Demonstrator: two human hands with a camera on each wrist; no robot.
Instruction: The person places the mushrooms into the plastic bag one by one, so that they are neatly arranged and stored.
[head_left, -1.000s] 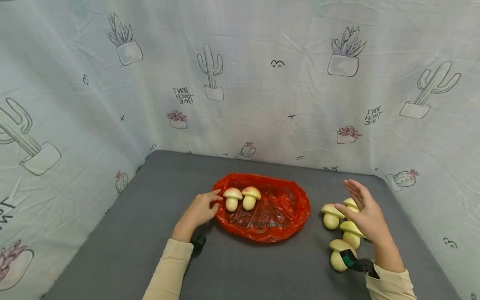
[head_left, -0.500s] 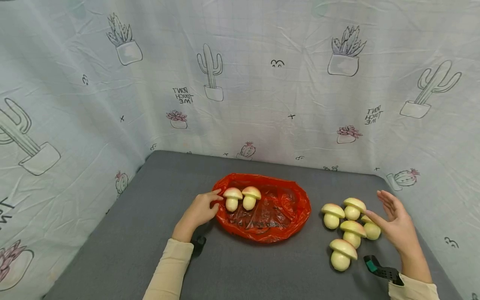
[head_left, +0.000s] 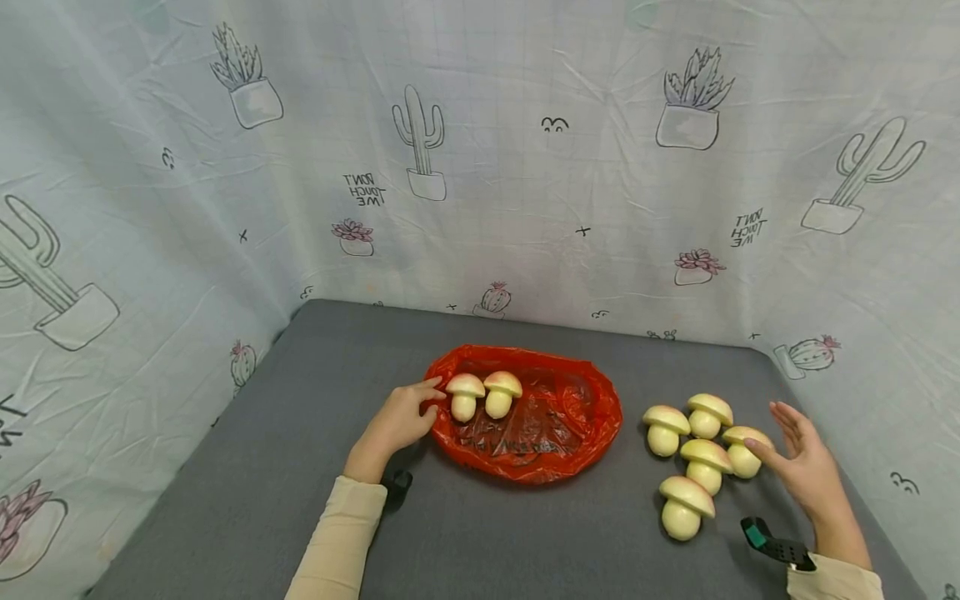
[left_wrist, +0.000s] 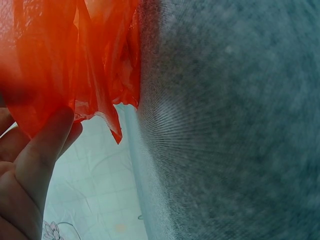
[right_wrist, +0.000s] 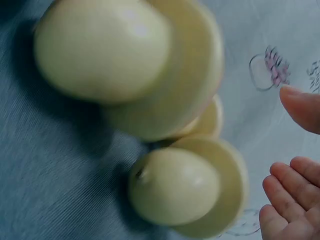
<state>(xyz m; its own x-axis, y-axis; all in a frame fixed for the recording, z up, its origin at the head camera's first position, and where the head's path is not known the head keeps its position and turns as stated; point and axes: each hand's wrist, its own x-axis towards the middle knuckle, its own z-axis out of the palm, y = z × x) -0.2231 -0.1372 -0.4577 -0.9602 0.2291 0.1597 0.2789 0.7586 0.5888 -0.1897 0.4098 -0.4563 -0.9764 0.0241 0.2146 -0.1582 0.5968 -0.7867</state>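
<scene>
My left hand (head_left: 401,417) grips the left rim of a red plastic bag (head_left: 525,477), its thumb against the plastic in the left wrist view and its fingers partly hidden behind it. Inside the opened bag, two smooth, pale yellow mushrooms (head_left: 465,398) with pink-tinged caps lie side by side at the left. On the right, several similar mushrooms (head_left: 682,510) form a loose cluster on the table. My right hand (head_left: 810,467) is spread beside this cluster and holds nothing; its thumb overlaps the rightmost mushroom (head_left: 744,461) in the head view, but shows apart from the mushrooms in the right wrist view.
A dark grey cloth covers the table (head_left: 480,542). Behind it and along both sides hangs a white curtain (head_left: 495,167) printed with cacti. A black strap device (head_left: 772,542) sits on the right wrist and another (head_left: 397,490) on the left.
My right hand has moved from over the mushroom cluster to its right side and slightly nearer, uncovering the mushrooms. The left hand, the bag and its two mushrooms have stayed in place.
</scene>
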